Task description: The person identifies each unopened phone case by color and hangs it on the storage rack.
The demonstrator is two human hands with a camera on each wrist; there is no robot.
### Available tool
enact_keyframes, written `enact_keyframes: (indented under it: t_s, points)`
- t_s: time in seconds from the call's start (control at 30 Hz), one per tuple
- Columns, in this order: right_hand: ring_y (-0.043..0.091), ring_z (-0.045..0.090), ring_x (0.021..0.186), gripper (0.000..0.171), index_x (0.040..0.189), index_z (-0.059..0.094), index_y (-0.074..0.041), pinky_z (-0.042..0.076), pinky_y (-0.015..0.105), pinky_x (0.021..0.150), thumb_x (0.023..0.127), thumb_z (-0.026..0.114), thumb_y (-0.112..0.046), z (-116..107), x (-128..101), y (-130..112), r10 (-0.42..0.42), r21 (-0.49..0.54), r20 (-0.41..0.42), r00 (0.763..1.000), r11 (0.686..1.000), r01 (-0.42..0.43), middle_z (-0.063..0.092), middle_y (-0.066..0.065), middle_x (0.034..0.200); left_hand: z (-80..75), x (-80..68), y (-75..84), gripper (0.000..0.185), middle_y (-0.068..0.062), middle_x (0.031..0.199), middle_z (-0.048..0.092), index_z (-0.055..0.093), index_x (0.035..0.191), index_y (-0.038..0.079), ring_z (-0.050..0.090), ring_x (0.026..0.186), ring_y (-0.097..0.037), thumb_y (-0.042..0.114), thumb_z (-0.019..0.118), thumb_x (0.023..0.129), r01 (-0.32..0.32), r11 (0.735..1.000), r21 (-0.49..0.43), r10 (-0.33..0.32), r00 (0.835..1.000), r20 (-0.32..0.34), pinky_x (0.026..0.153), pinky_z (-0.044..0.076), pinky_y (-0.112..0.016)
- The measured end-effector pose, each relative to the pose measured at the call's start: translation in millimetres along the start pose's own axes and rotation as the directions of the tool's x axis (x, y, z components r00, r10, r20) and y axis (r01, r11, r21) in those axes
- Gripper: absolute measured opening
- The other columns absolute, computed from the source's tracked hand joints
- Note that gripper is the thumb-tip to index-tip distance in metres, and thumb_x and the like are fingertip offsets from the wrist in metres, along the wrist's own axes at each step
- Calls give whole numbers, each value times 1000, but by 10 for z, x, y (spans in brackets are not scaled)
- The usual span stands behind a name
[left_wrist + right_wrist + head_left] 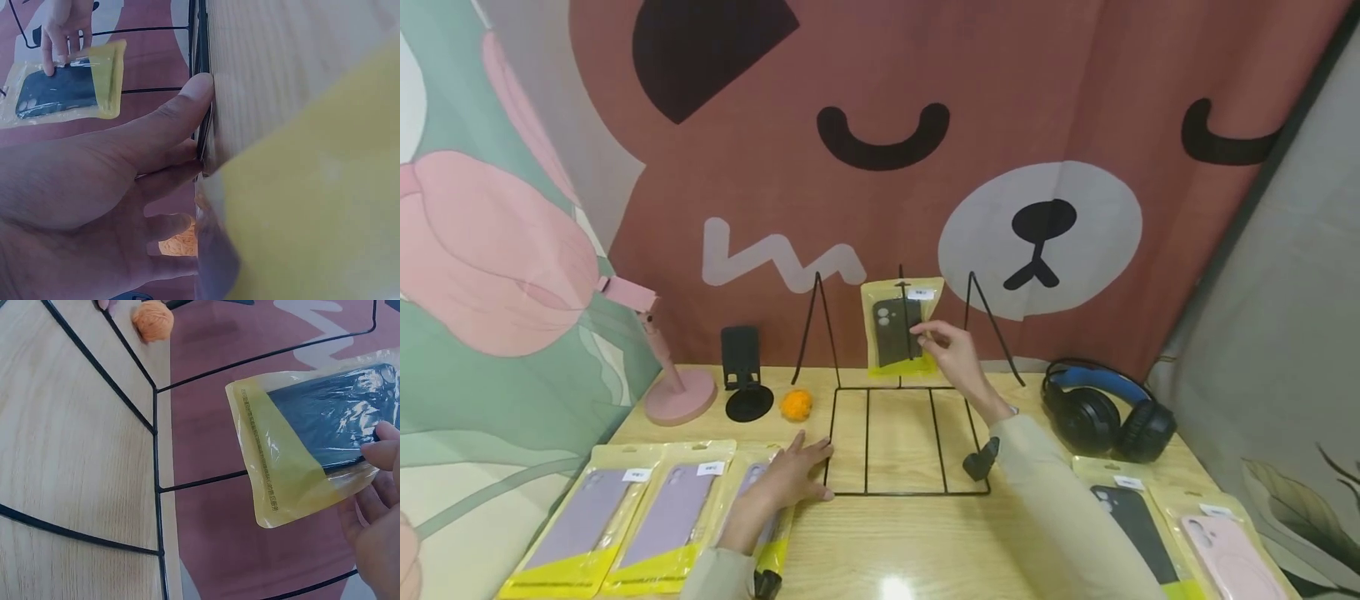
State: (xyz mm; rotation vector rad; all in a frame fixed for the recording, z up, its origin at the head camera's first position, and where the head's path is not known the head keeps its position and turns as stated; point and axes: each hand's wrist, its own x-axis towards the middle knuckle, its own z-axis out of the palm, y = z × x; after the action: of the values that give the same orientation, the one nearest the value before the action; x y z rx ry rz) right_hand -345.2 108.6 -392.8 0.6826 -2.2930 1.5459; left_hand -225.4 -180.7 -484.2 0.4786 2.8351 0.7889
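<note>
The right hand (951, 354) is raised at the back of the wire rack (901, 442), its fingertips pinching a yellow pouch (901, 327) that contains a dark phone case (895, 332); the right wrist view shows the fingers (381, 453) closed over the pouch's edge. The pouch stands upright against the rack's rear uprights, above the worktop (910, 542) and in front of the bear-patterned backdrop (880, 167). The left hand (793, 479) lies flat on the worktop with fingers straight and spread, holding nothing; its fingertips touch the left edge of the rack's base frame, and the left wrist view shows the thumb (187, 106) pressed against that black wire. The heel of this hand rests on one of three yellow pouches (670, 517) with lilac cases, laid side by side at the near left. An orange ball (796, 405) sits just left of the rack, beside a black phone stand (745, 375) and a pink stand (673, 383). Black and blue headphones (1105, 408) lie to the right of the rack. Two further pouches (1180, 525), one with a dark case and one with a pink case, lie at the near right.
</note>
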Motion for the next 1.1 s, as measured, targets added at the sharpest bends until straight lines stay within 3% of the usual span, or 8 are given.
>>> enact_keyframes:
  t_s: [0.1, 0.2, 0.43, 0.57, 0.67, 0.8, 0.97, 1.1]
  points:
    - [24, 60, 95, 22, 114, 69, -8, 56, 36, 69, 93, 63, -7, -22, -43, 155, 29, -28, -1, 1000, 999, -29, 59, 13, 127, -16, -4, -11, 71, -13, 149, 41, 53, 137, 3, 16, 142, -46, 25, 81, 76, -4, 1000, 3, 4, 1000, 7, 106, 16, -70]
    - [30, 45, 130, 21, 114, 69, -8, 49, 51, 93, 94, 63, -12, -136, -216, 237, 53, -77, -22, 998, 996, -55, 50, 9, 141, -23, -1, -10, 70, -13, 149, 40, 52, 138, 4, 16, 142, -47, 24, 80, 77, -1, 1000, 14, 1, 1000, 7, 107, 16, -69]
    - [34, 51, 122, 22, 114, 69, -6, 43, 57, 95, 94, 64, -14, -635, -1025, 263, 58, -269, -37, 998, 961, -66, 59, 13, 129, -42, -2, -1, 70, -12, 150, 40, 52, 138, 4, 15, 142, -45, 23, 81, 77, 21, 1000, 5, -21, 1000, 12, 108, 15, -67]
    - [41, 56, 112, 24, 113, 67, -3, 45, 59, 88, 91, 66, -9, -1027, -1547, 239, 83, -450, -52, 995, 888, -97, 62, 20, 121, -29, -2, -2, 70, -12, 149, 41, 52, 138, 5, 16, 142, -44, 24, 81, 77, 20, 1000, -1, -20, 1000, 21, 108, 15, -68]
    - [48, 55, 108, 30, 117, 63, 4, 44, 61, 85, 91, 66, -11, -1332, -1870, 219, 186, -536, -66, 980, 822, -192, 60, 27, 118, -24, 9, -17, 70, -11, 149, 42, 53, 138, 5, 16, 143, -44, 25, 81, 77, 21, 1000, 5, -21, 1000, 19, 108, 16, -68]
    - [56, 51, 104, 52, 126, 56, 8, 45, 62, 77, 93, 63, -32, -1637, -2174, 198, 421, -658, -72, 904, 661, -360, 55, 36, 120, -31, 11, -25, 71, -11, 149, 42, 52, 138, 5, 16, 143, -44, 25, 81, 76, 28, 1000, 15, -28, 999, 20, 108, 16, -67]
    - [60, 48, 97, 99, 135, 44, 10, 46, 62, 62, 82, 52, -73, -1745, -2366, 156, 687, -766, -82, 722, 421, -486, 51, 40, 118, -27, 10, -24, 71, -11, 149, 41, 52, 138, 5, 16, 142, -45, 25, 80, 77, 21, 1000, 14, -21, 999, 25, 108, 16, -67]
    - [59, 46, 101, 113, 137, 40, 9, 44, 66, 68, 73, 49, -84, -1707, -2469, 187, 769, -772, -85, 633, 351, -530, 49, 41, 118, -1, 16, -27, 70, -11, 149, 41, 52, 139, 6, 15, 142, -45, 25, 80, 77, 15, 1000, 8, -15, 999, 28, 108, 17, -67]
